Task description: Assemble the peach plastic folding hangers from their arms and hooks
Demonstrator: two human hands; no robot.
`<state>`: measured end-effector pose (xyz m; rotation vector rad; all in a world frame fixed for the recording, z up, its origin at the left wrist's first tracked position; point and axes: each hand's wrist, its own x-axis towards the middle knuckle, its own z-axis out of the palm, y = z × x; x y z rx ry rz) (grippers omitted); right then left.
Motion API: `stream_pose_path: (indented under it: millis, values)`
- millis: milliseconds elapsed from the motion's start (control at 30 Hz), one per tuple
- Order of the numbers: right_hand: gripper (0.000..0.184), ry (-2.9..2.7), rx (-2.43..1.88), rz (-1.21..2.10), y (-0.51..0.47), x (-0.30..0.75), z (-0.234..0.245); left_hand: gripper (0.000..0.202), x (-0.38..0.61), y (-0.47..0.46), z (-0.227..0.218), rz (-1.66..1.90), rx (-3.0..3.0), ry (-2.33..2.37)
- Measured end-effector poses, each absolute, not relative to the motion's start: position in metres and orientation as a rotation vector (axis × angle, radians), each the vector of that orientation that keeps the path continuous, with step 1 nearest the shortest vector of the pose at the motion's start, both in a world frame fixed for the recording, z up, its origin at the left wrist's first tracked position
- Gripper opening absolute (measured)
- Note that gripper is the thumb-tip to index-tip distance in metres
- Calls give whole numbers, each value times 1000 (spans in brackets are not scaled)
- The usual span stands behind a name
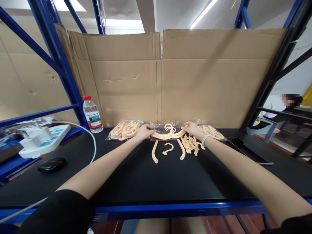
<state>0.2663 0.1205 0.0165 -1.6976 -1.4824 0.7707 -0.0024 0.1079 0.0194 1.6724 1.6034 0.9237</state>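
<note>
Two large cardboard sheets (122, 81) are standing as a back wall behind a black desk (146, 182), which is carrying everything else. At its far left a white power strip (45, 140) is lying with a plug in it. A water bottle (92, 113) with a red cap is standing upright close to the cardboard. Clear bags (125, 129) of peach plastic parts are lying in a row along the back of the desk.

Both arms are reaching forward to that row. The left hand (143, 132) and right hand (192, 129) are each closing around one end of a curved strip (169, 136). Its long axis is running left to right between them, bowing toward the person at its middle. Neither hand is nearer than the other, since each is gripping its own end. The strip is sitting just in front of the middle bag, low over the desk.

Just nearer the person, two loose strips (154, 152) are lying lengthwise, pointing roughly front to back. A small hook (168, 149) is lying between them. A heap of small pieces (191, 144) is resting under the right wrist, which is wearing a pale bracelet (206, 139).
</note>
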Motion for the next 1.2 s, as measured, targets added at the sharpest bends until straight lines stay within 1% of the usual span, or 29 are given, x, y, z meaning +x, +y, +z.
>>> stream_pose_path:
  millis: [167,300,467,567,667,800,1000,1100,1200]
  values:
    - [33,-1625,-1711,616,110,267,19,31,-2,88,23,898,1822,1635]
    - [32,-1815,-1662,480,88,264,23,26,1,58,25,850,2011,1593]
    - [25,-2126,-1593,284,36,245,24,23,1,24,24,760,2278,1554]
    - [18,-2293,-1537,122,0,227,23,29,-1,8,21,686,2432,1538]
    - [23,-2418,-1495,-13,-26,209,20,36,-2,-7,17,595,2578,1454]
    - [28,-2544,-1450,-124,-39,192,14,33,-1,-32,11,487,2726,1360]
    - [32,-2605,-1452,-176,-60,193,11,28,7,-67,2,487,2769,1453]
    - [33,-2624,-1441,-102,-82,203,12,27,11,-83,-1,523,2759,1446]
    - [36,-2533,-1431,20,-101,209,13,26,13,-96,-4,637,2731,1384]
